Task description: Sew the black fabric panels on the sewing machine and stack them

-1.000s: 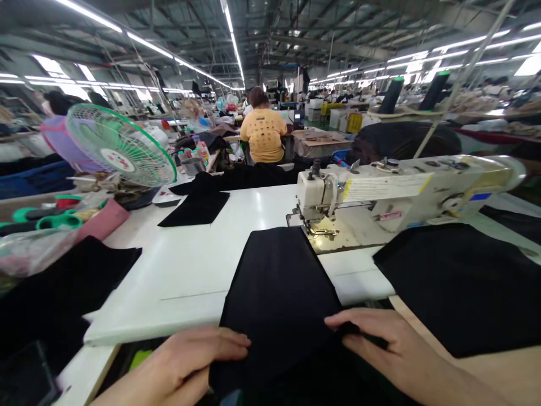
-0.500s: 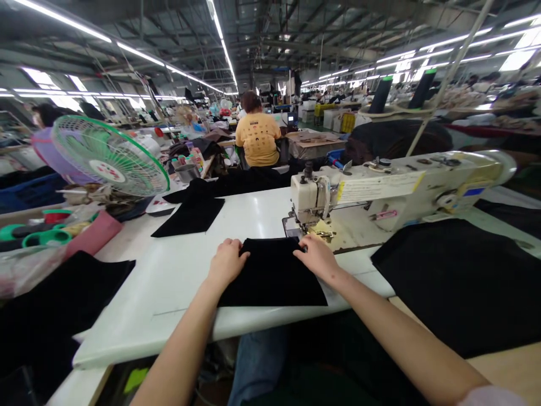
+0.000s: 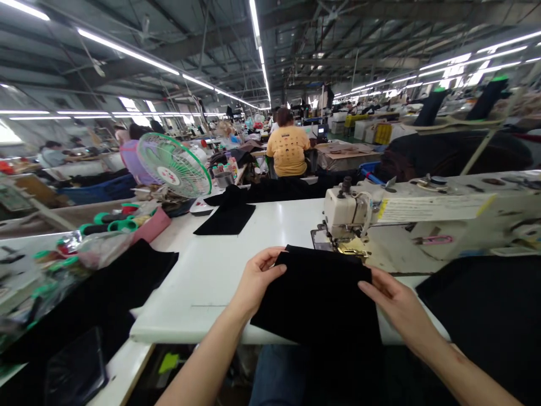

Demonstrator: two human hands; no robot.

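- The black fabric piece lies at the near edge of the white table. Its far edge sits just in front of the presser foot and its near part hangs over the table's edge.
- The left hand pinches the piece's far-left corner, thumb on top and fingers curled round the edge.
- The right hand holds the right edge with its fingers pressed together. Whether the thumb is tucked beneath cannot be told.
- Handling this well probably means keeping even tension between the two hands, the layers flat and square to the foot, and the fingertips clear of the needle.
- The sewing machine stands just to the right and far of the piece. More black cloth lies near on the right.
- Farther off, a folded black piece rests on the table, with a green fan far on the left.
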